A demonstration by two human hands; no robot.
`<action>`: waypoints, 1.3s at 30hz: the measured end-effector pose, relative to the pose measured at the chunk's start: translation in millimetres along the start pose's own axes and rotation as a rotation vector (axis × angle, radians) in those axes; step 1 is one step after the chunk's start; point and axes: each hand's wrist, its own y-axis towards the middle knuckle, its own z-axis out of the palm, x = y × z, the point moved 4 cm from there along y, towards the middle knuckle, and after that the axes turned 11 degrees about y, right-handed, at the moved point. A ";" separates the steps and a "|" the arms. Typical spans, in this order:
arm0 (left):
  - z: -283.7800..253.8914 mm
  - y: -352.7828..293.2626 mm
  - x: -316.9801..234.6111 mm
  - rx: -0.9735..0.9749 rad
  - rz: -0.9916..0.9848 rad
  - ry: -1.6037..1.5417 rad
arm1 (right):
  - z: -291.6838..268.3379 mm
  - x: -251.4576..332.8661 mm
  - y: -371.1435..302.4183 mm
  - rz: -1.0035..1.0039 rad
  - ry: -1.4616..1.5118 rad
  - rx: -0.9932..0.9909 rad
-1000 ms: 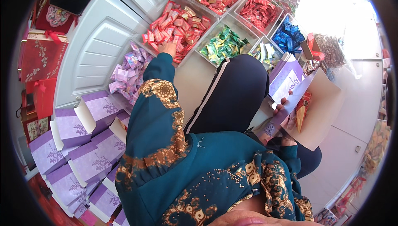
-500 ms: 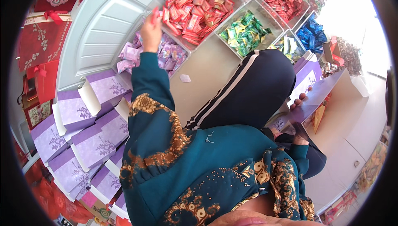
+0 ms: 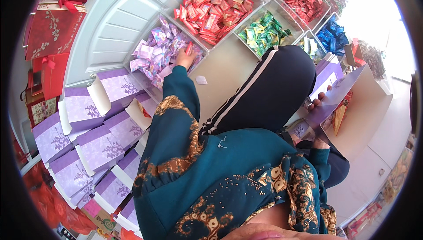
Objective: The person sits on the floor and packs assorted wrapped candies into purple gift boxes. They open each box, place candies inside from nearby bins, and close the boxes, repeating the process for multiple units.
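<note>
My left hand (image 3: 184,60) is closed on a small red candy packet (image 3: 189,49), low over a clear bin of lilac-wrapped candies (image 3: 154,48). Some of its fingers are hidden among those wrappers. At the right, my right hand (image 3: 318,102) grips the edge of an open purple gift box (image 3: 368,101), tilted beside my leg. Red and golden packets (image 3: 342,116) show inside that box. Just beyond the lilac bin lies a larger heap of red candy packets (image 3: 211,13) in its own clear bin.
Several purple gift boxes (image 3: 103,145) stand in rows at my left. Green packets (image 3: 264,33), blue packets (image 3: 330,36) and more red packets (image 3: 304,6) fill other bins. A white panelled door (image 3: 121,24) rises at far left. A pale scrap (image 3: 201,80) lies on the floor.
My left hand has come down and to the right, from above the lilac bin's far edge to its candies, still with the red packet. My right hand keeps its hold on the box.
</note>
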 end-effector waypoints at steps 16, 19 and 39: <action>-123.6 -43.0 -58.2 -0.088 0.026 -1.045 | 2.9 7.4 -62.3 -0.158 0.183 -0.056; -143.6 -117.6 -191.7 0.343 0.275 -1.180 | -13.4 10.0 -64.5 -0.203 0.208 -0.123; -35.3 -394.7 -519.3 0.445 1.883 -0.019 | -47.0 45.5 -122.6 -0.311 0.270 0.080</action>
